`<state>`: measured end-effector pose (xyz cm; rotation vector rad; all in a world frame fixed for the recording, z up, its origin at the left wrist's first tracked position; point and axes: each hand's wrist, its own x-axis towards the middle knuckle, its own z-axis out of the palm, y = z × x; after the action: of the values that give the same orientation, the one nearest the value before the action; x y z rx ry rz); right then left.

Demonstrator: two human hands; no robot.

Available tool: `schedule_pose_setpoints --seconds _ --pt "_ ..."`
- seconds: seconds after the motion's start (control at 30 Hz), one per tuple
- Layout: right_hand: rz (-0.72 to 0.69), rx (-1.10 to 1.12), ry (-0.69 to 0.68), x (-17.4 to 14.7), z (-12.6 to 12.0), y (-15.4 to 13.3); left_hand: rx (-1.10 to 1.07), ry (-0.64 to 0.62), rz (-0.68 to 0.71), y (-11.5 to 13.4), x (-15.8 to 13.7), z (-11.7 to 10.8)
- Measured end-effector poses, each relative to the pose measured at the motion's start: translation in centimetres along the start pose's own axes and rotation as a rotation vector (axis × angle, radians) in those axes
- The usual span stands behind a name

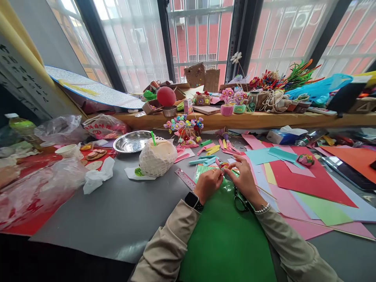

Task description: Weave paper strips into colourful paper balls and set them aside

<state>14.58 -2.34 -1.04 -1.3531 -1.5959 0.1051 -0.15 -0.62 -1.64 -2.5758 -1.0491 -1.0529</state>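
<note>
My left hand [208,185], with a dark watch at the wrist, is closed in a pinch around a small pink paper piece [217,162]. Close against it, the fingers of my right hand [243,177] are bent and pinched at the same spot; what lies between their tips is too small to make out. Under my right hand are the dark handles of scissors [241,204]. Both hands are above a green sheet [226,239]. Folded blue paper strips [205,161] and yellow strips [212,149] lie just beyond, and a pink ruler [185,178] is left of my left hand.
Coloured paper sheets [311,176] overlap on the right, beside a phone [349,172]. At left stand a netted coconut [157,158] with a green straw and a metal plate [132,141]. Craft flowers [185,127] stand before the crowded wooden sill [205,122]. Plastic bags [44,188] lie far left.
</note>
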Motion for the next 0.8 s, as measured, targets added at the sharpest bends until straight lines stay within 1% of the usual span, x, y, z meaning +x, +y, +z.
schedule_pose_setpoints --seconds 0.23,0.4,0.5,0.6,0.7,0.73,0.8 --pt "0.177 0.195 -0.002 0.27 0.26 0.77 -0.027 -0.067 0.028 -0.19 -0.05 0.22" --pt "0.218 0.188 0.018 0.47 0.11 0.74 -0.042 -0.099 0.019 -0.06 -0.03 0.09" --pt "0.208 0.174 0.020 0.56 -0.05 0.76 -0.099 -0.118 -0.024 -0.07 0.03 0.04" --pt "0.202 0.241 -0.041 0.52 0.00 0.85 -0.282 -0.119 -0.146 -0.17 0.20 0.04" --pt "0.219 0.356 -0.083 0.35 0.13 0.66 -0.620 -0.106 -0.364 -0.20 0.41 0.04" --pt "0.201 0.374 -0.082 0.30 0.13 0.51 -0.746 -0.108 -0.440 -0.17 0.47 0.02" --pt "0.117 0.332 -0.066 0.23 0.03 0.12 -0.977 -0.137 -0.565 -0.08 0.57 -0.07"
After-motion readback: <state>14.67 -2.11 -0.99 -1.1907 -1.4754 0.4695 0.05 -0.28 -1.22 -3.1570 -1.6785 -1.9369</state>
